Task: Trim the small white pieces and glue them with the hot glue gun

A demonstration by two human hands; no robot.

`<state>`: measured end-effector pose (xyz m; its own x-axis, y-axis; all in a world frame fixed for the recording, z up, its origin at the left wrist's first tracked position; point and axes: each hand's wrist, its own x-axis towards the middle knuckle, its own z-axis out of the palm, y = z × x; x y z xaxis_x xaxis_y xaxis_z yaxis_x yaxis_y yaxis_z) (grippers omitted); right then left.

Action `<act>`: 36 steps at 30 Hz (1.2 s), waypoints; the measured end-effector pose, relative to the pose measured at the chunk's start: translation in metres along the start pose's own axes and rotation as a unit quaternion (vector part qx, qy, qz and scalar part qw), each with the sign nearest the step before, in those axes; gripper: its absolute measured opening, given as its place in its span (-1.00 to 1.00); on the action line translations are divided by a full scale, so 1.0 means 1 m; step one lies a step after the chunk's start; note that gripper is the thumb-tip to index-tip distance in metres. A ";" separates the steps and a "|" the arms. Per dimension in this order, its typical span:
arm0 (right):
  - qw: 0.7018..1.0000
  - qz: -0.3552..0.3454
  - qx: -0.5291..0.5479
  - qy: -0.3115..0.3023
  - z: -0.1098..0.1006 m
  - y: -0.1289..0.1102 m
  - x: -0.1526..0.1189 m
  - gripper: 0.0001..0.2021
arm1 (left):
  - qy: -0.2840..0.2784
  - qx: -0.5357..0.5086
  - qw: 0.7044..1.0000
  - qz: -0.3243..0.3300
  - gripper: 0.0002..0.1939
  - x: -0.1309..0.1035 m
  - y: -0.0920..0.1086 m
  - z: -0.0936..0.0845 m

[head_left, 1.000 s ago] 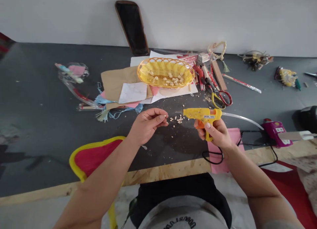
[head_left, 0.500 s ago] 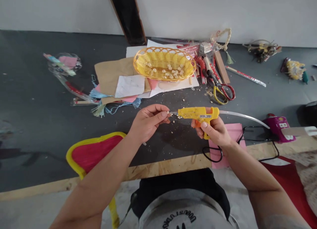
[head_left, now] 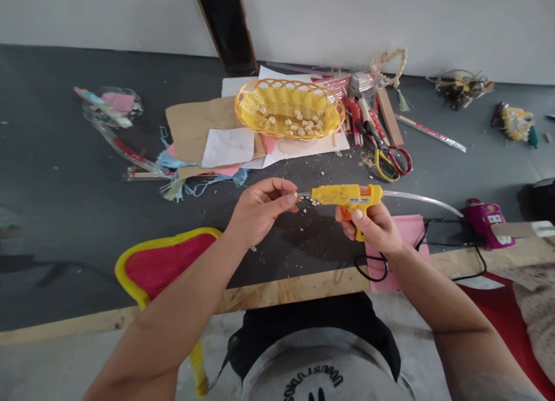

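Note:
My right hand (head_left: 378, 224) is wrapped around the grip of a yellow hot glue gun (head_left: 336, 195), fingers at its orange trigger. A clear glue stick (head_left: 420, 198) sticks out of the gun's back end. Opposite the nozzle, my left hand (head_left: 262, 210) pinches a tiny pale piece (head_left: 296, 196) between thumb and fingertips. The nozzle tip is at or almost at this piece; contact is too small to tell. Pale crumbs (head_left: 314, 202) lie on the grey table under the nozzle. Behind my hands, a yellow woven basket (head_left: 277, 103) holds several small cream-coloured clusters.
Scissors (head_left: 392, 162) and wrapped sticks lie right of the basket. Brown paper (head_left: 195, 129) and blue tassels (head_left: 173, 159) are at its left. A purple power socket (head_left: 488, 224), a black cord (head_left: 372, 269) and pink paper (head_left: 407, 233) are at right. A red-yellow chair back (head_left: 165, 265) touches the table edge area.
The glue gun has tilted very slightly, and the protruding end of its glue stick sits a little further left. Both hands keep their hold; the whole view has shifted slightly.

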<state>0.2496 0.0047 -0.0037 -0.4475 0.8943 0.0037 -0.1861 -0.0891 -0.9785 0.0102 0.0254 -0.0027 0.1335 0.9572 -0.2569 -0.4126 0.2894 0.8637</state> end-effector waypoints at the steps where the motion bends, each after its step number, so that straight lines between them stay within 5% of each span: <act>1: 1.000 0.002 0.000 0.002 0.000 -0.001 0.000 -0.72 | 0.000 0.001 1.000 -0.003 -0.73 0.000 0.000 0.001; 36: 0.999 -0.009 -0.031 -0.015 -0.004 0.004 -0.001 -0.79 | 0.002 0.016 1.000 -0.013 -0.69 -0.001 0.001 0.002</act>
<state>0.2527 0.0046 -0.0084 -0.4704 0.8821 0.0263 -0.1398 -0.0451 -0.9891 0.0118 0.0251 -0.0007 0.1408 0.9494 -0.2809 -0.3803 0.3138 0.8700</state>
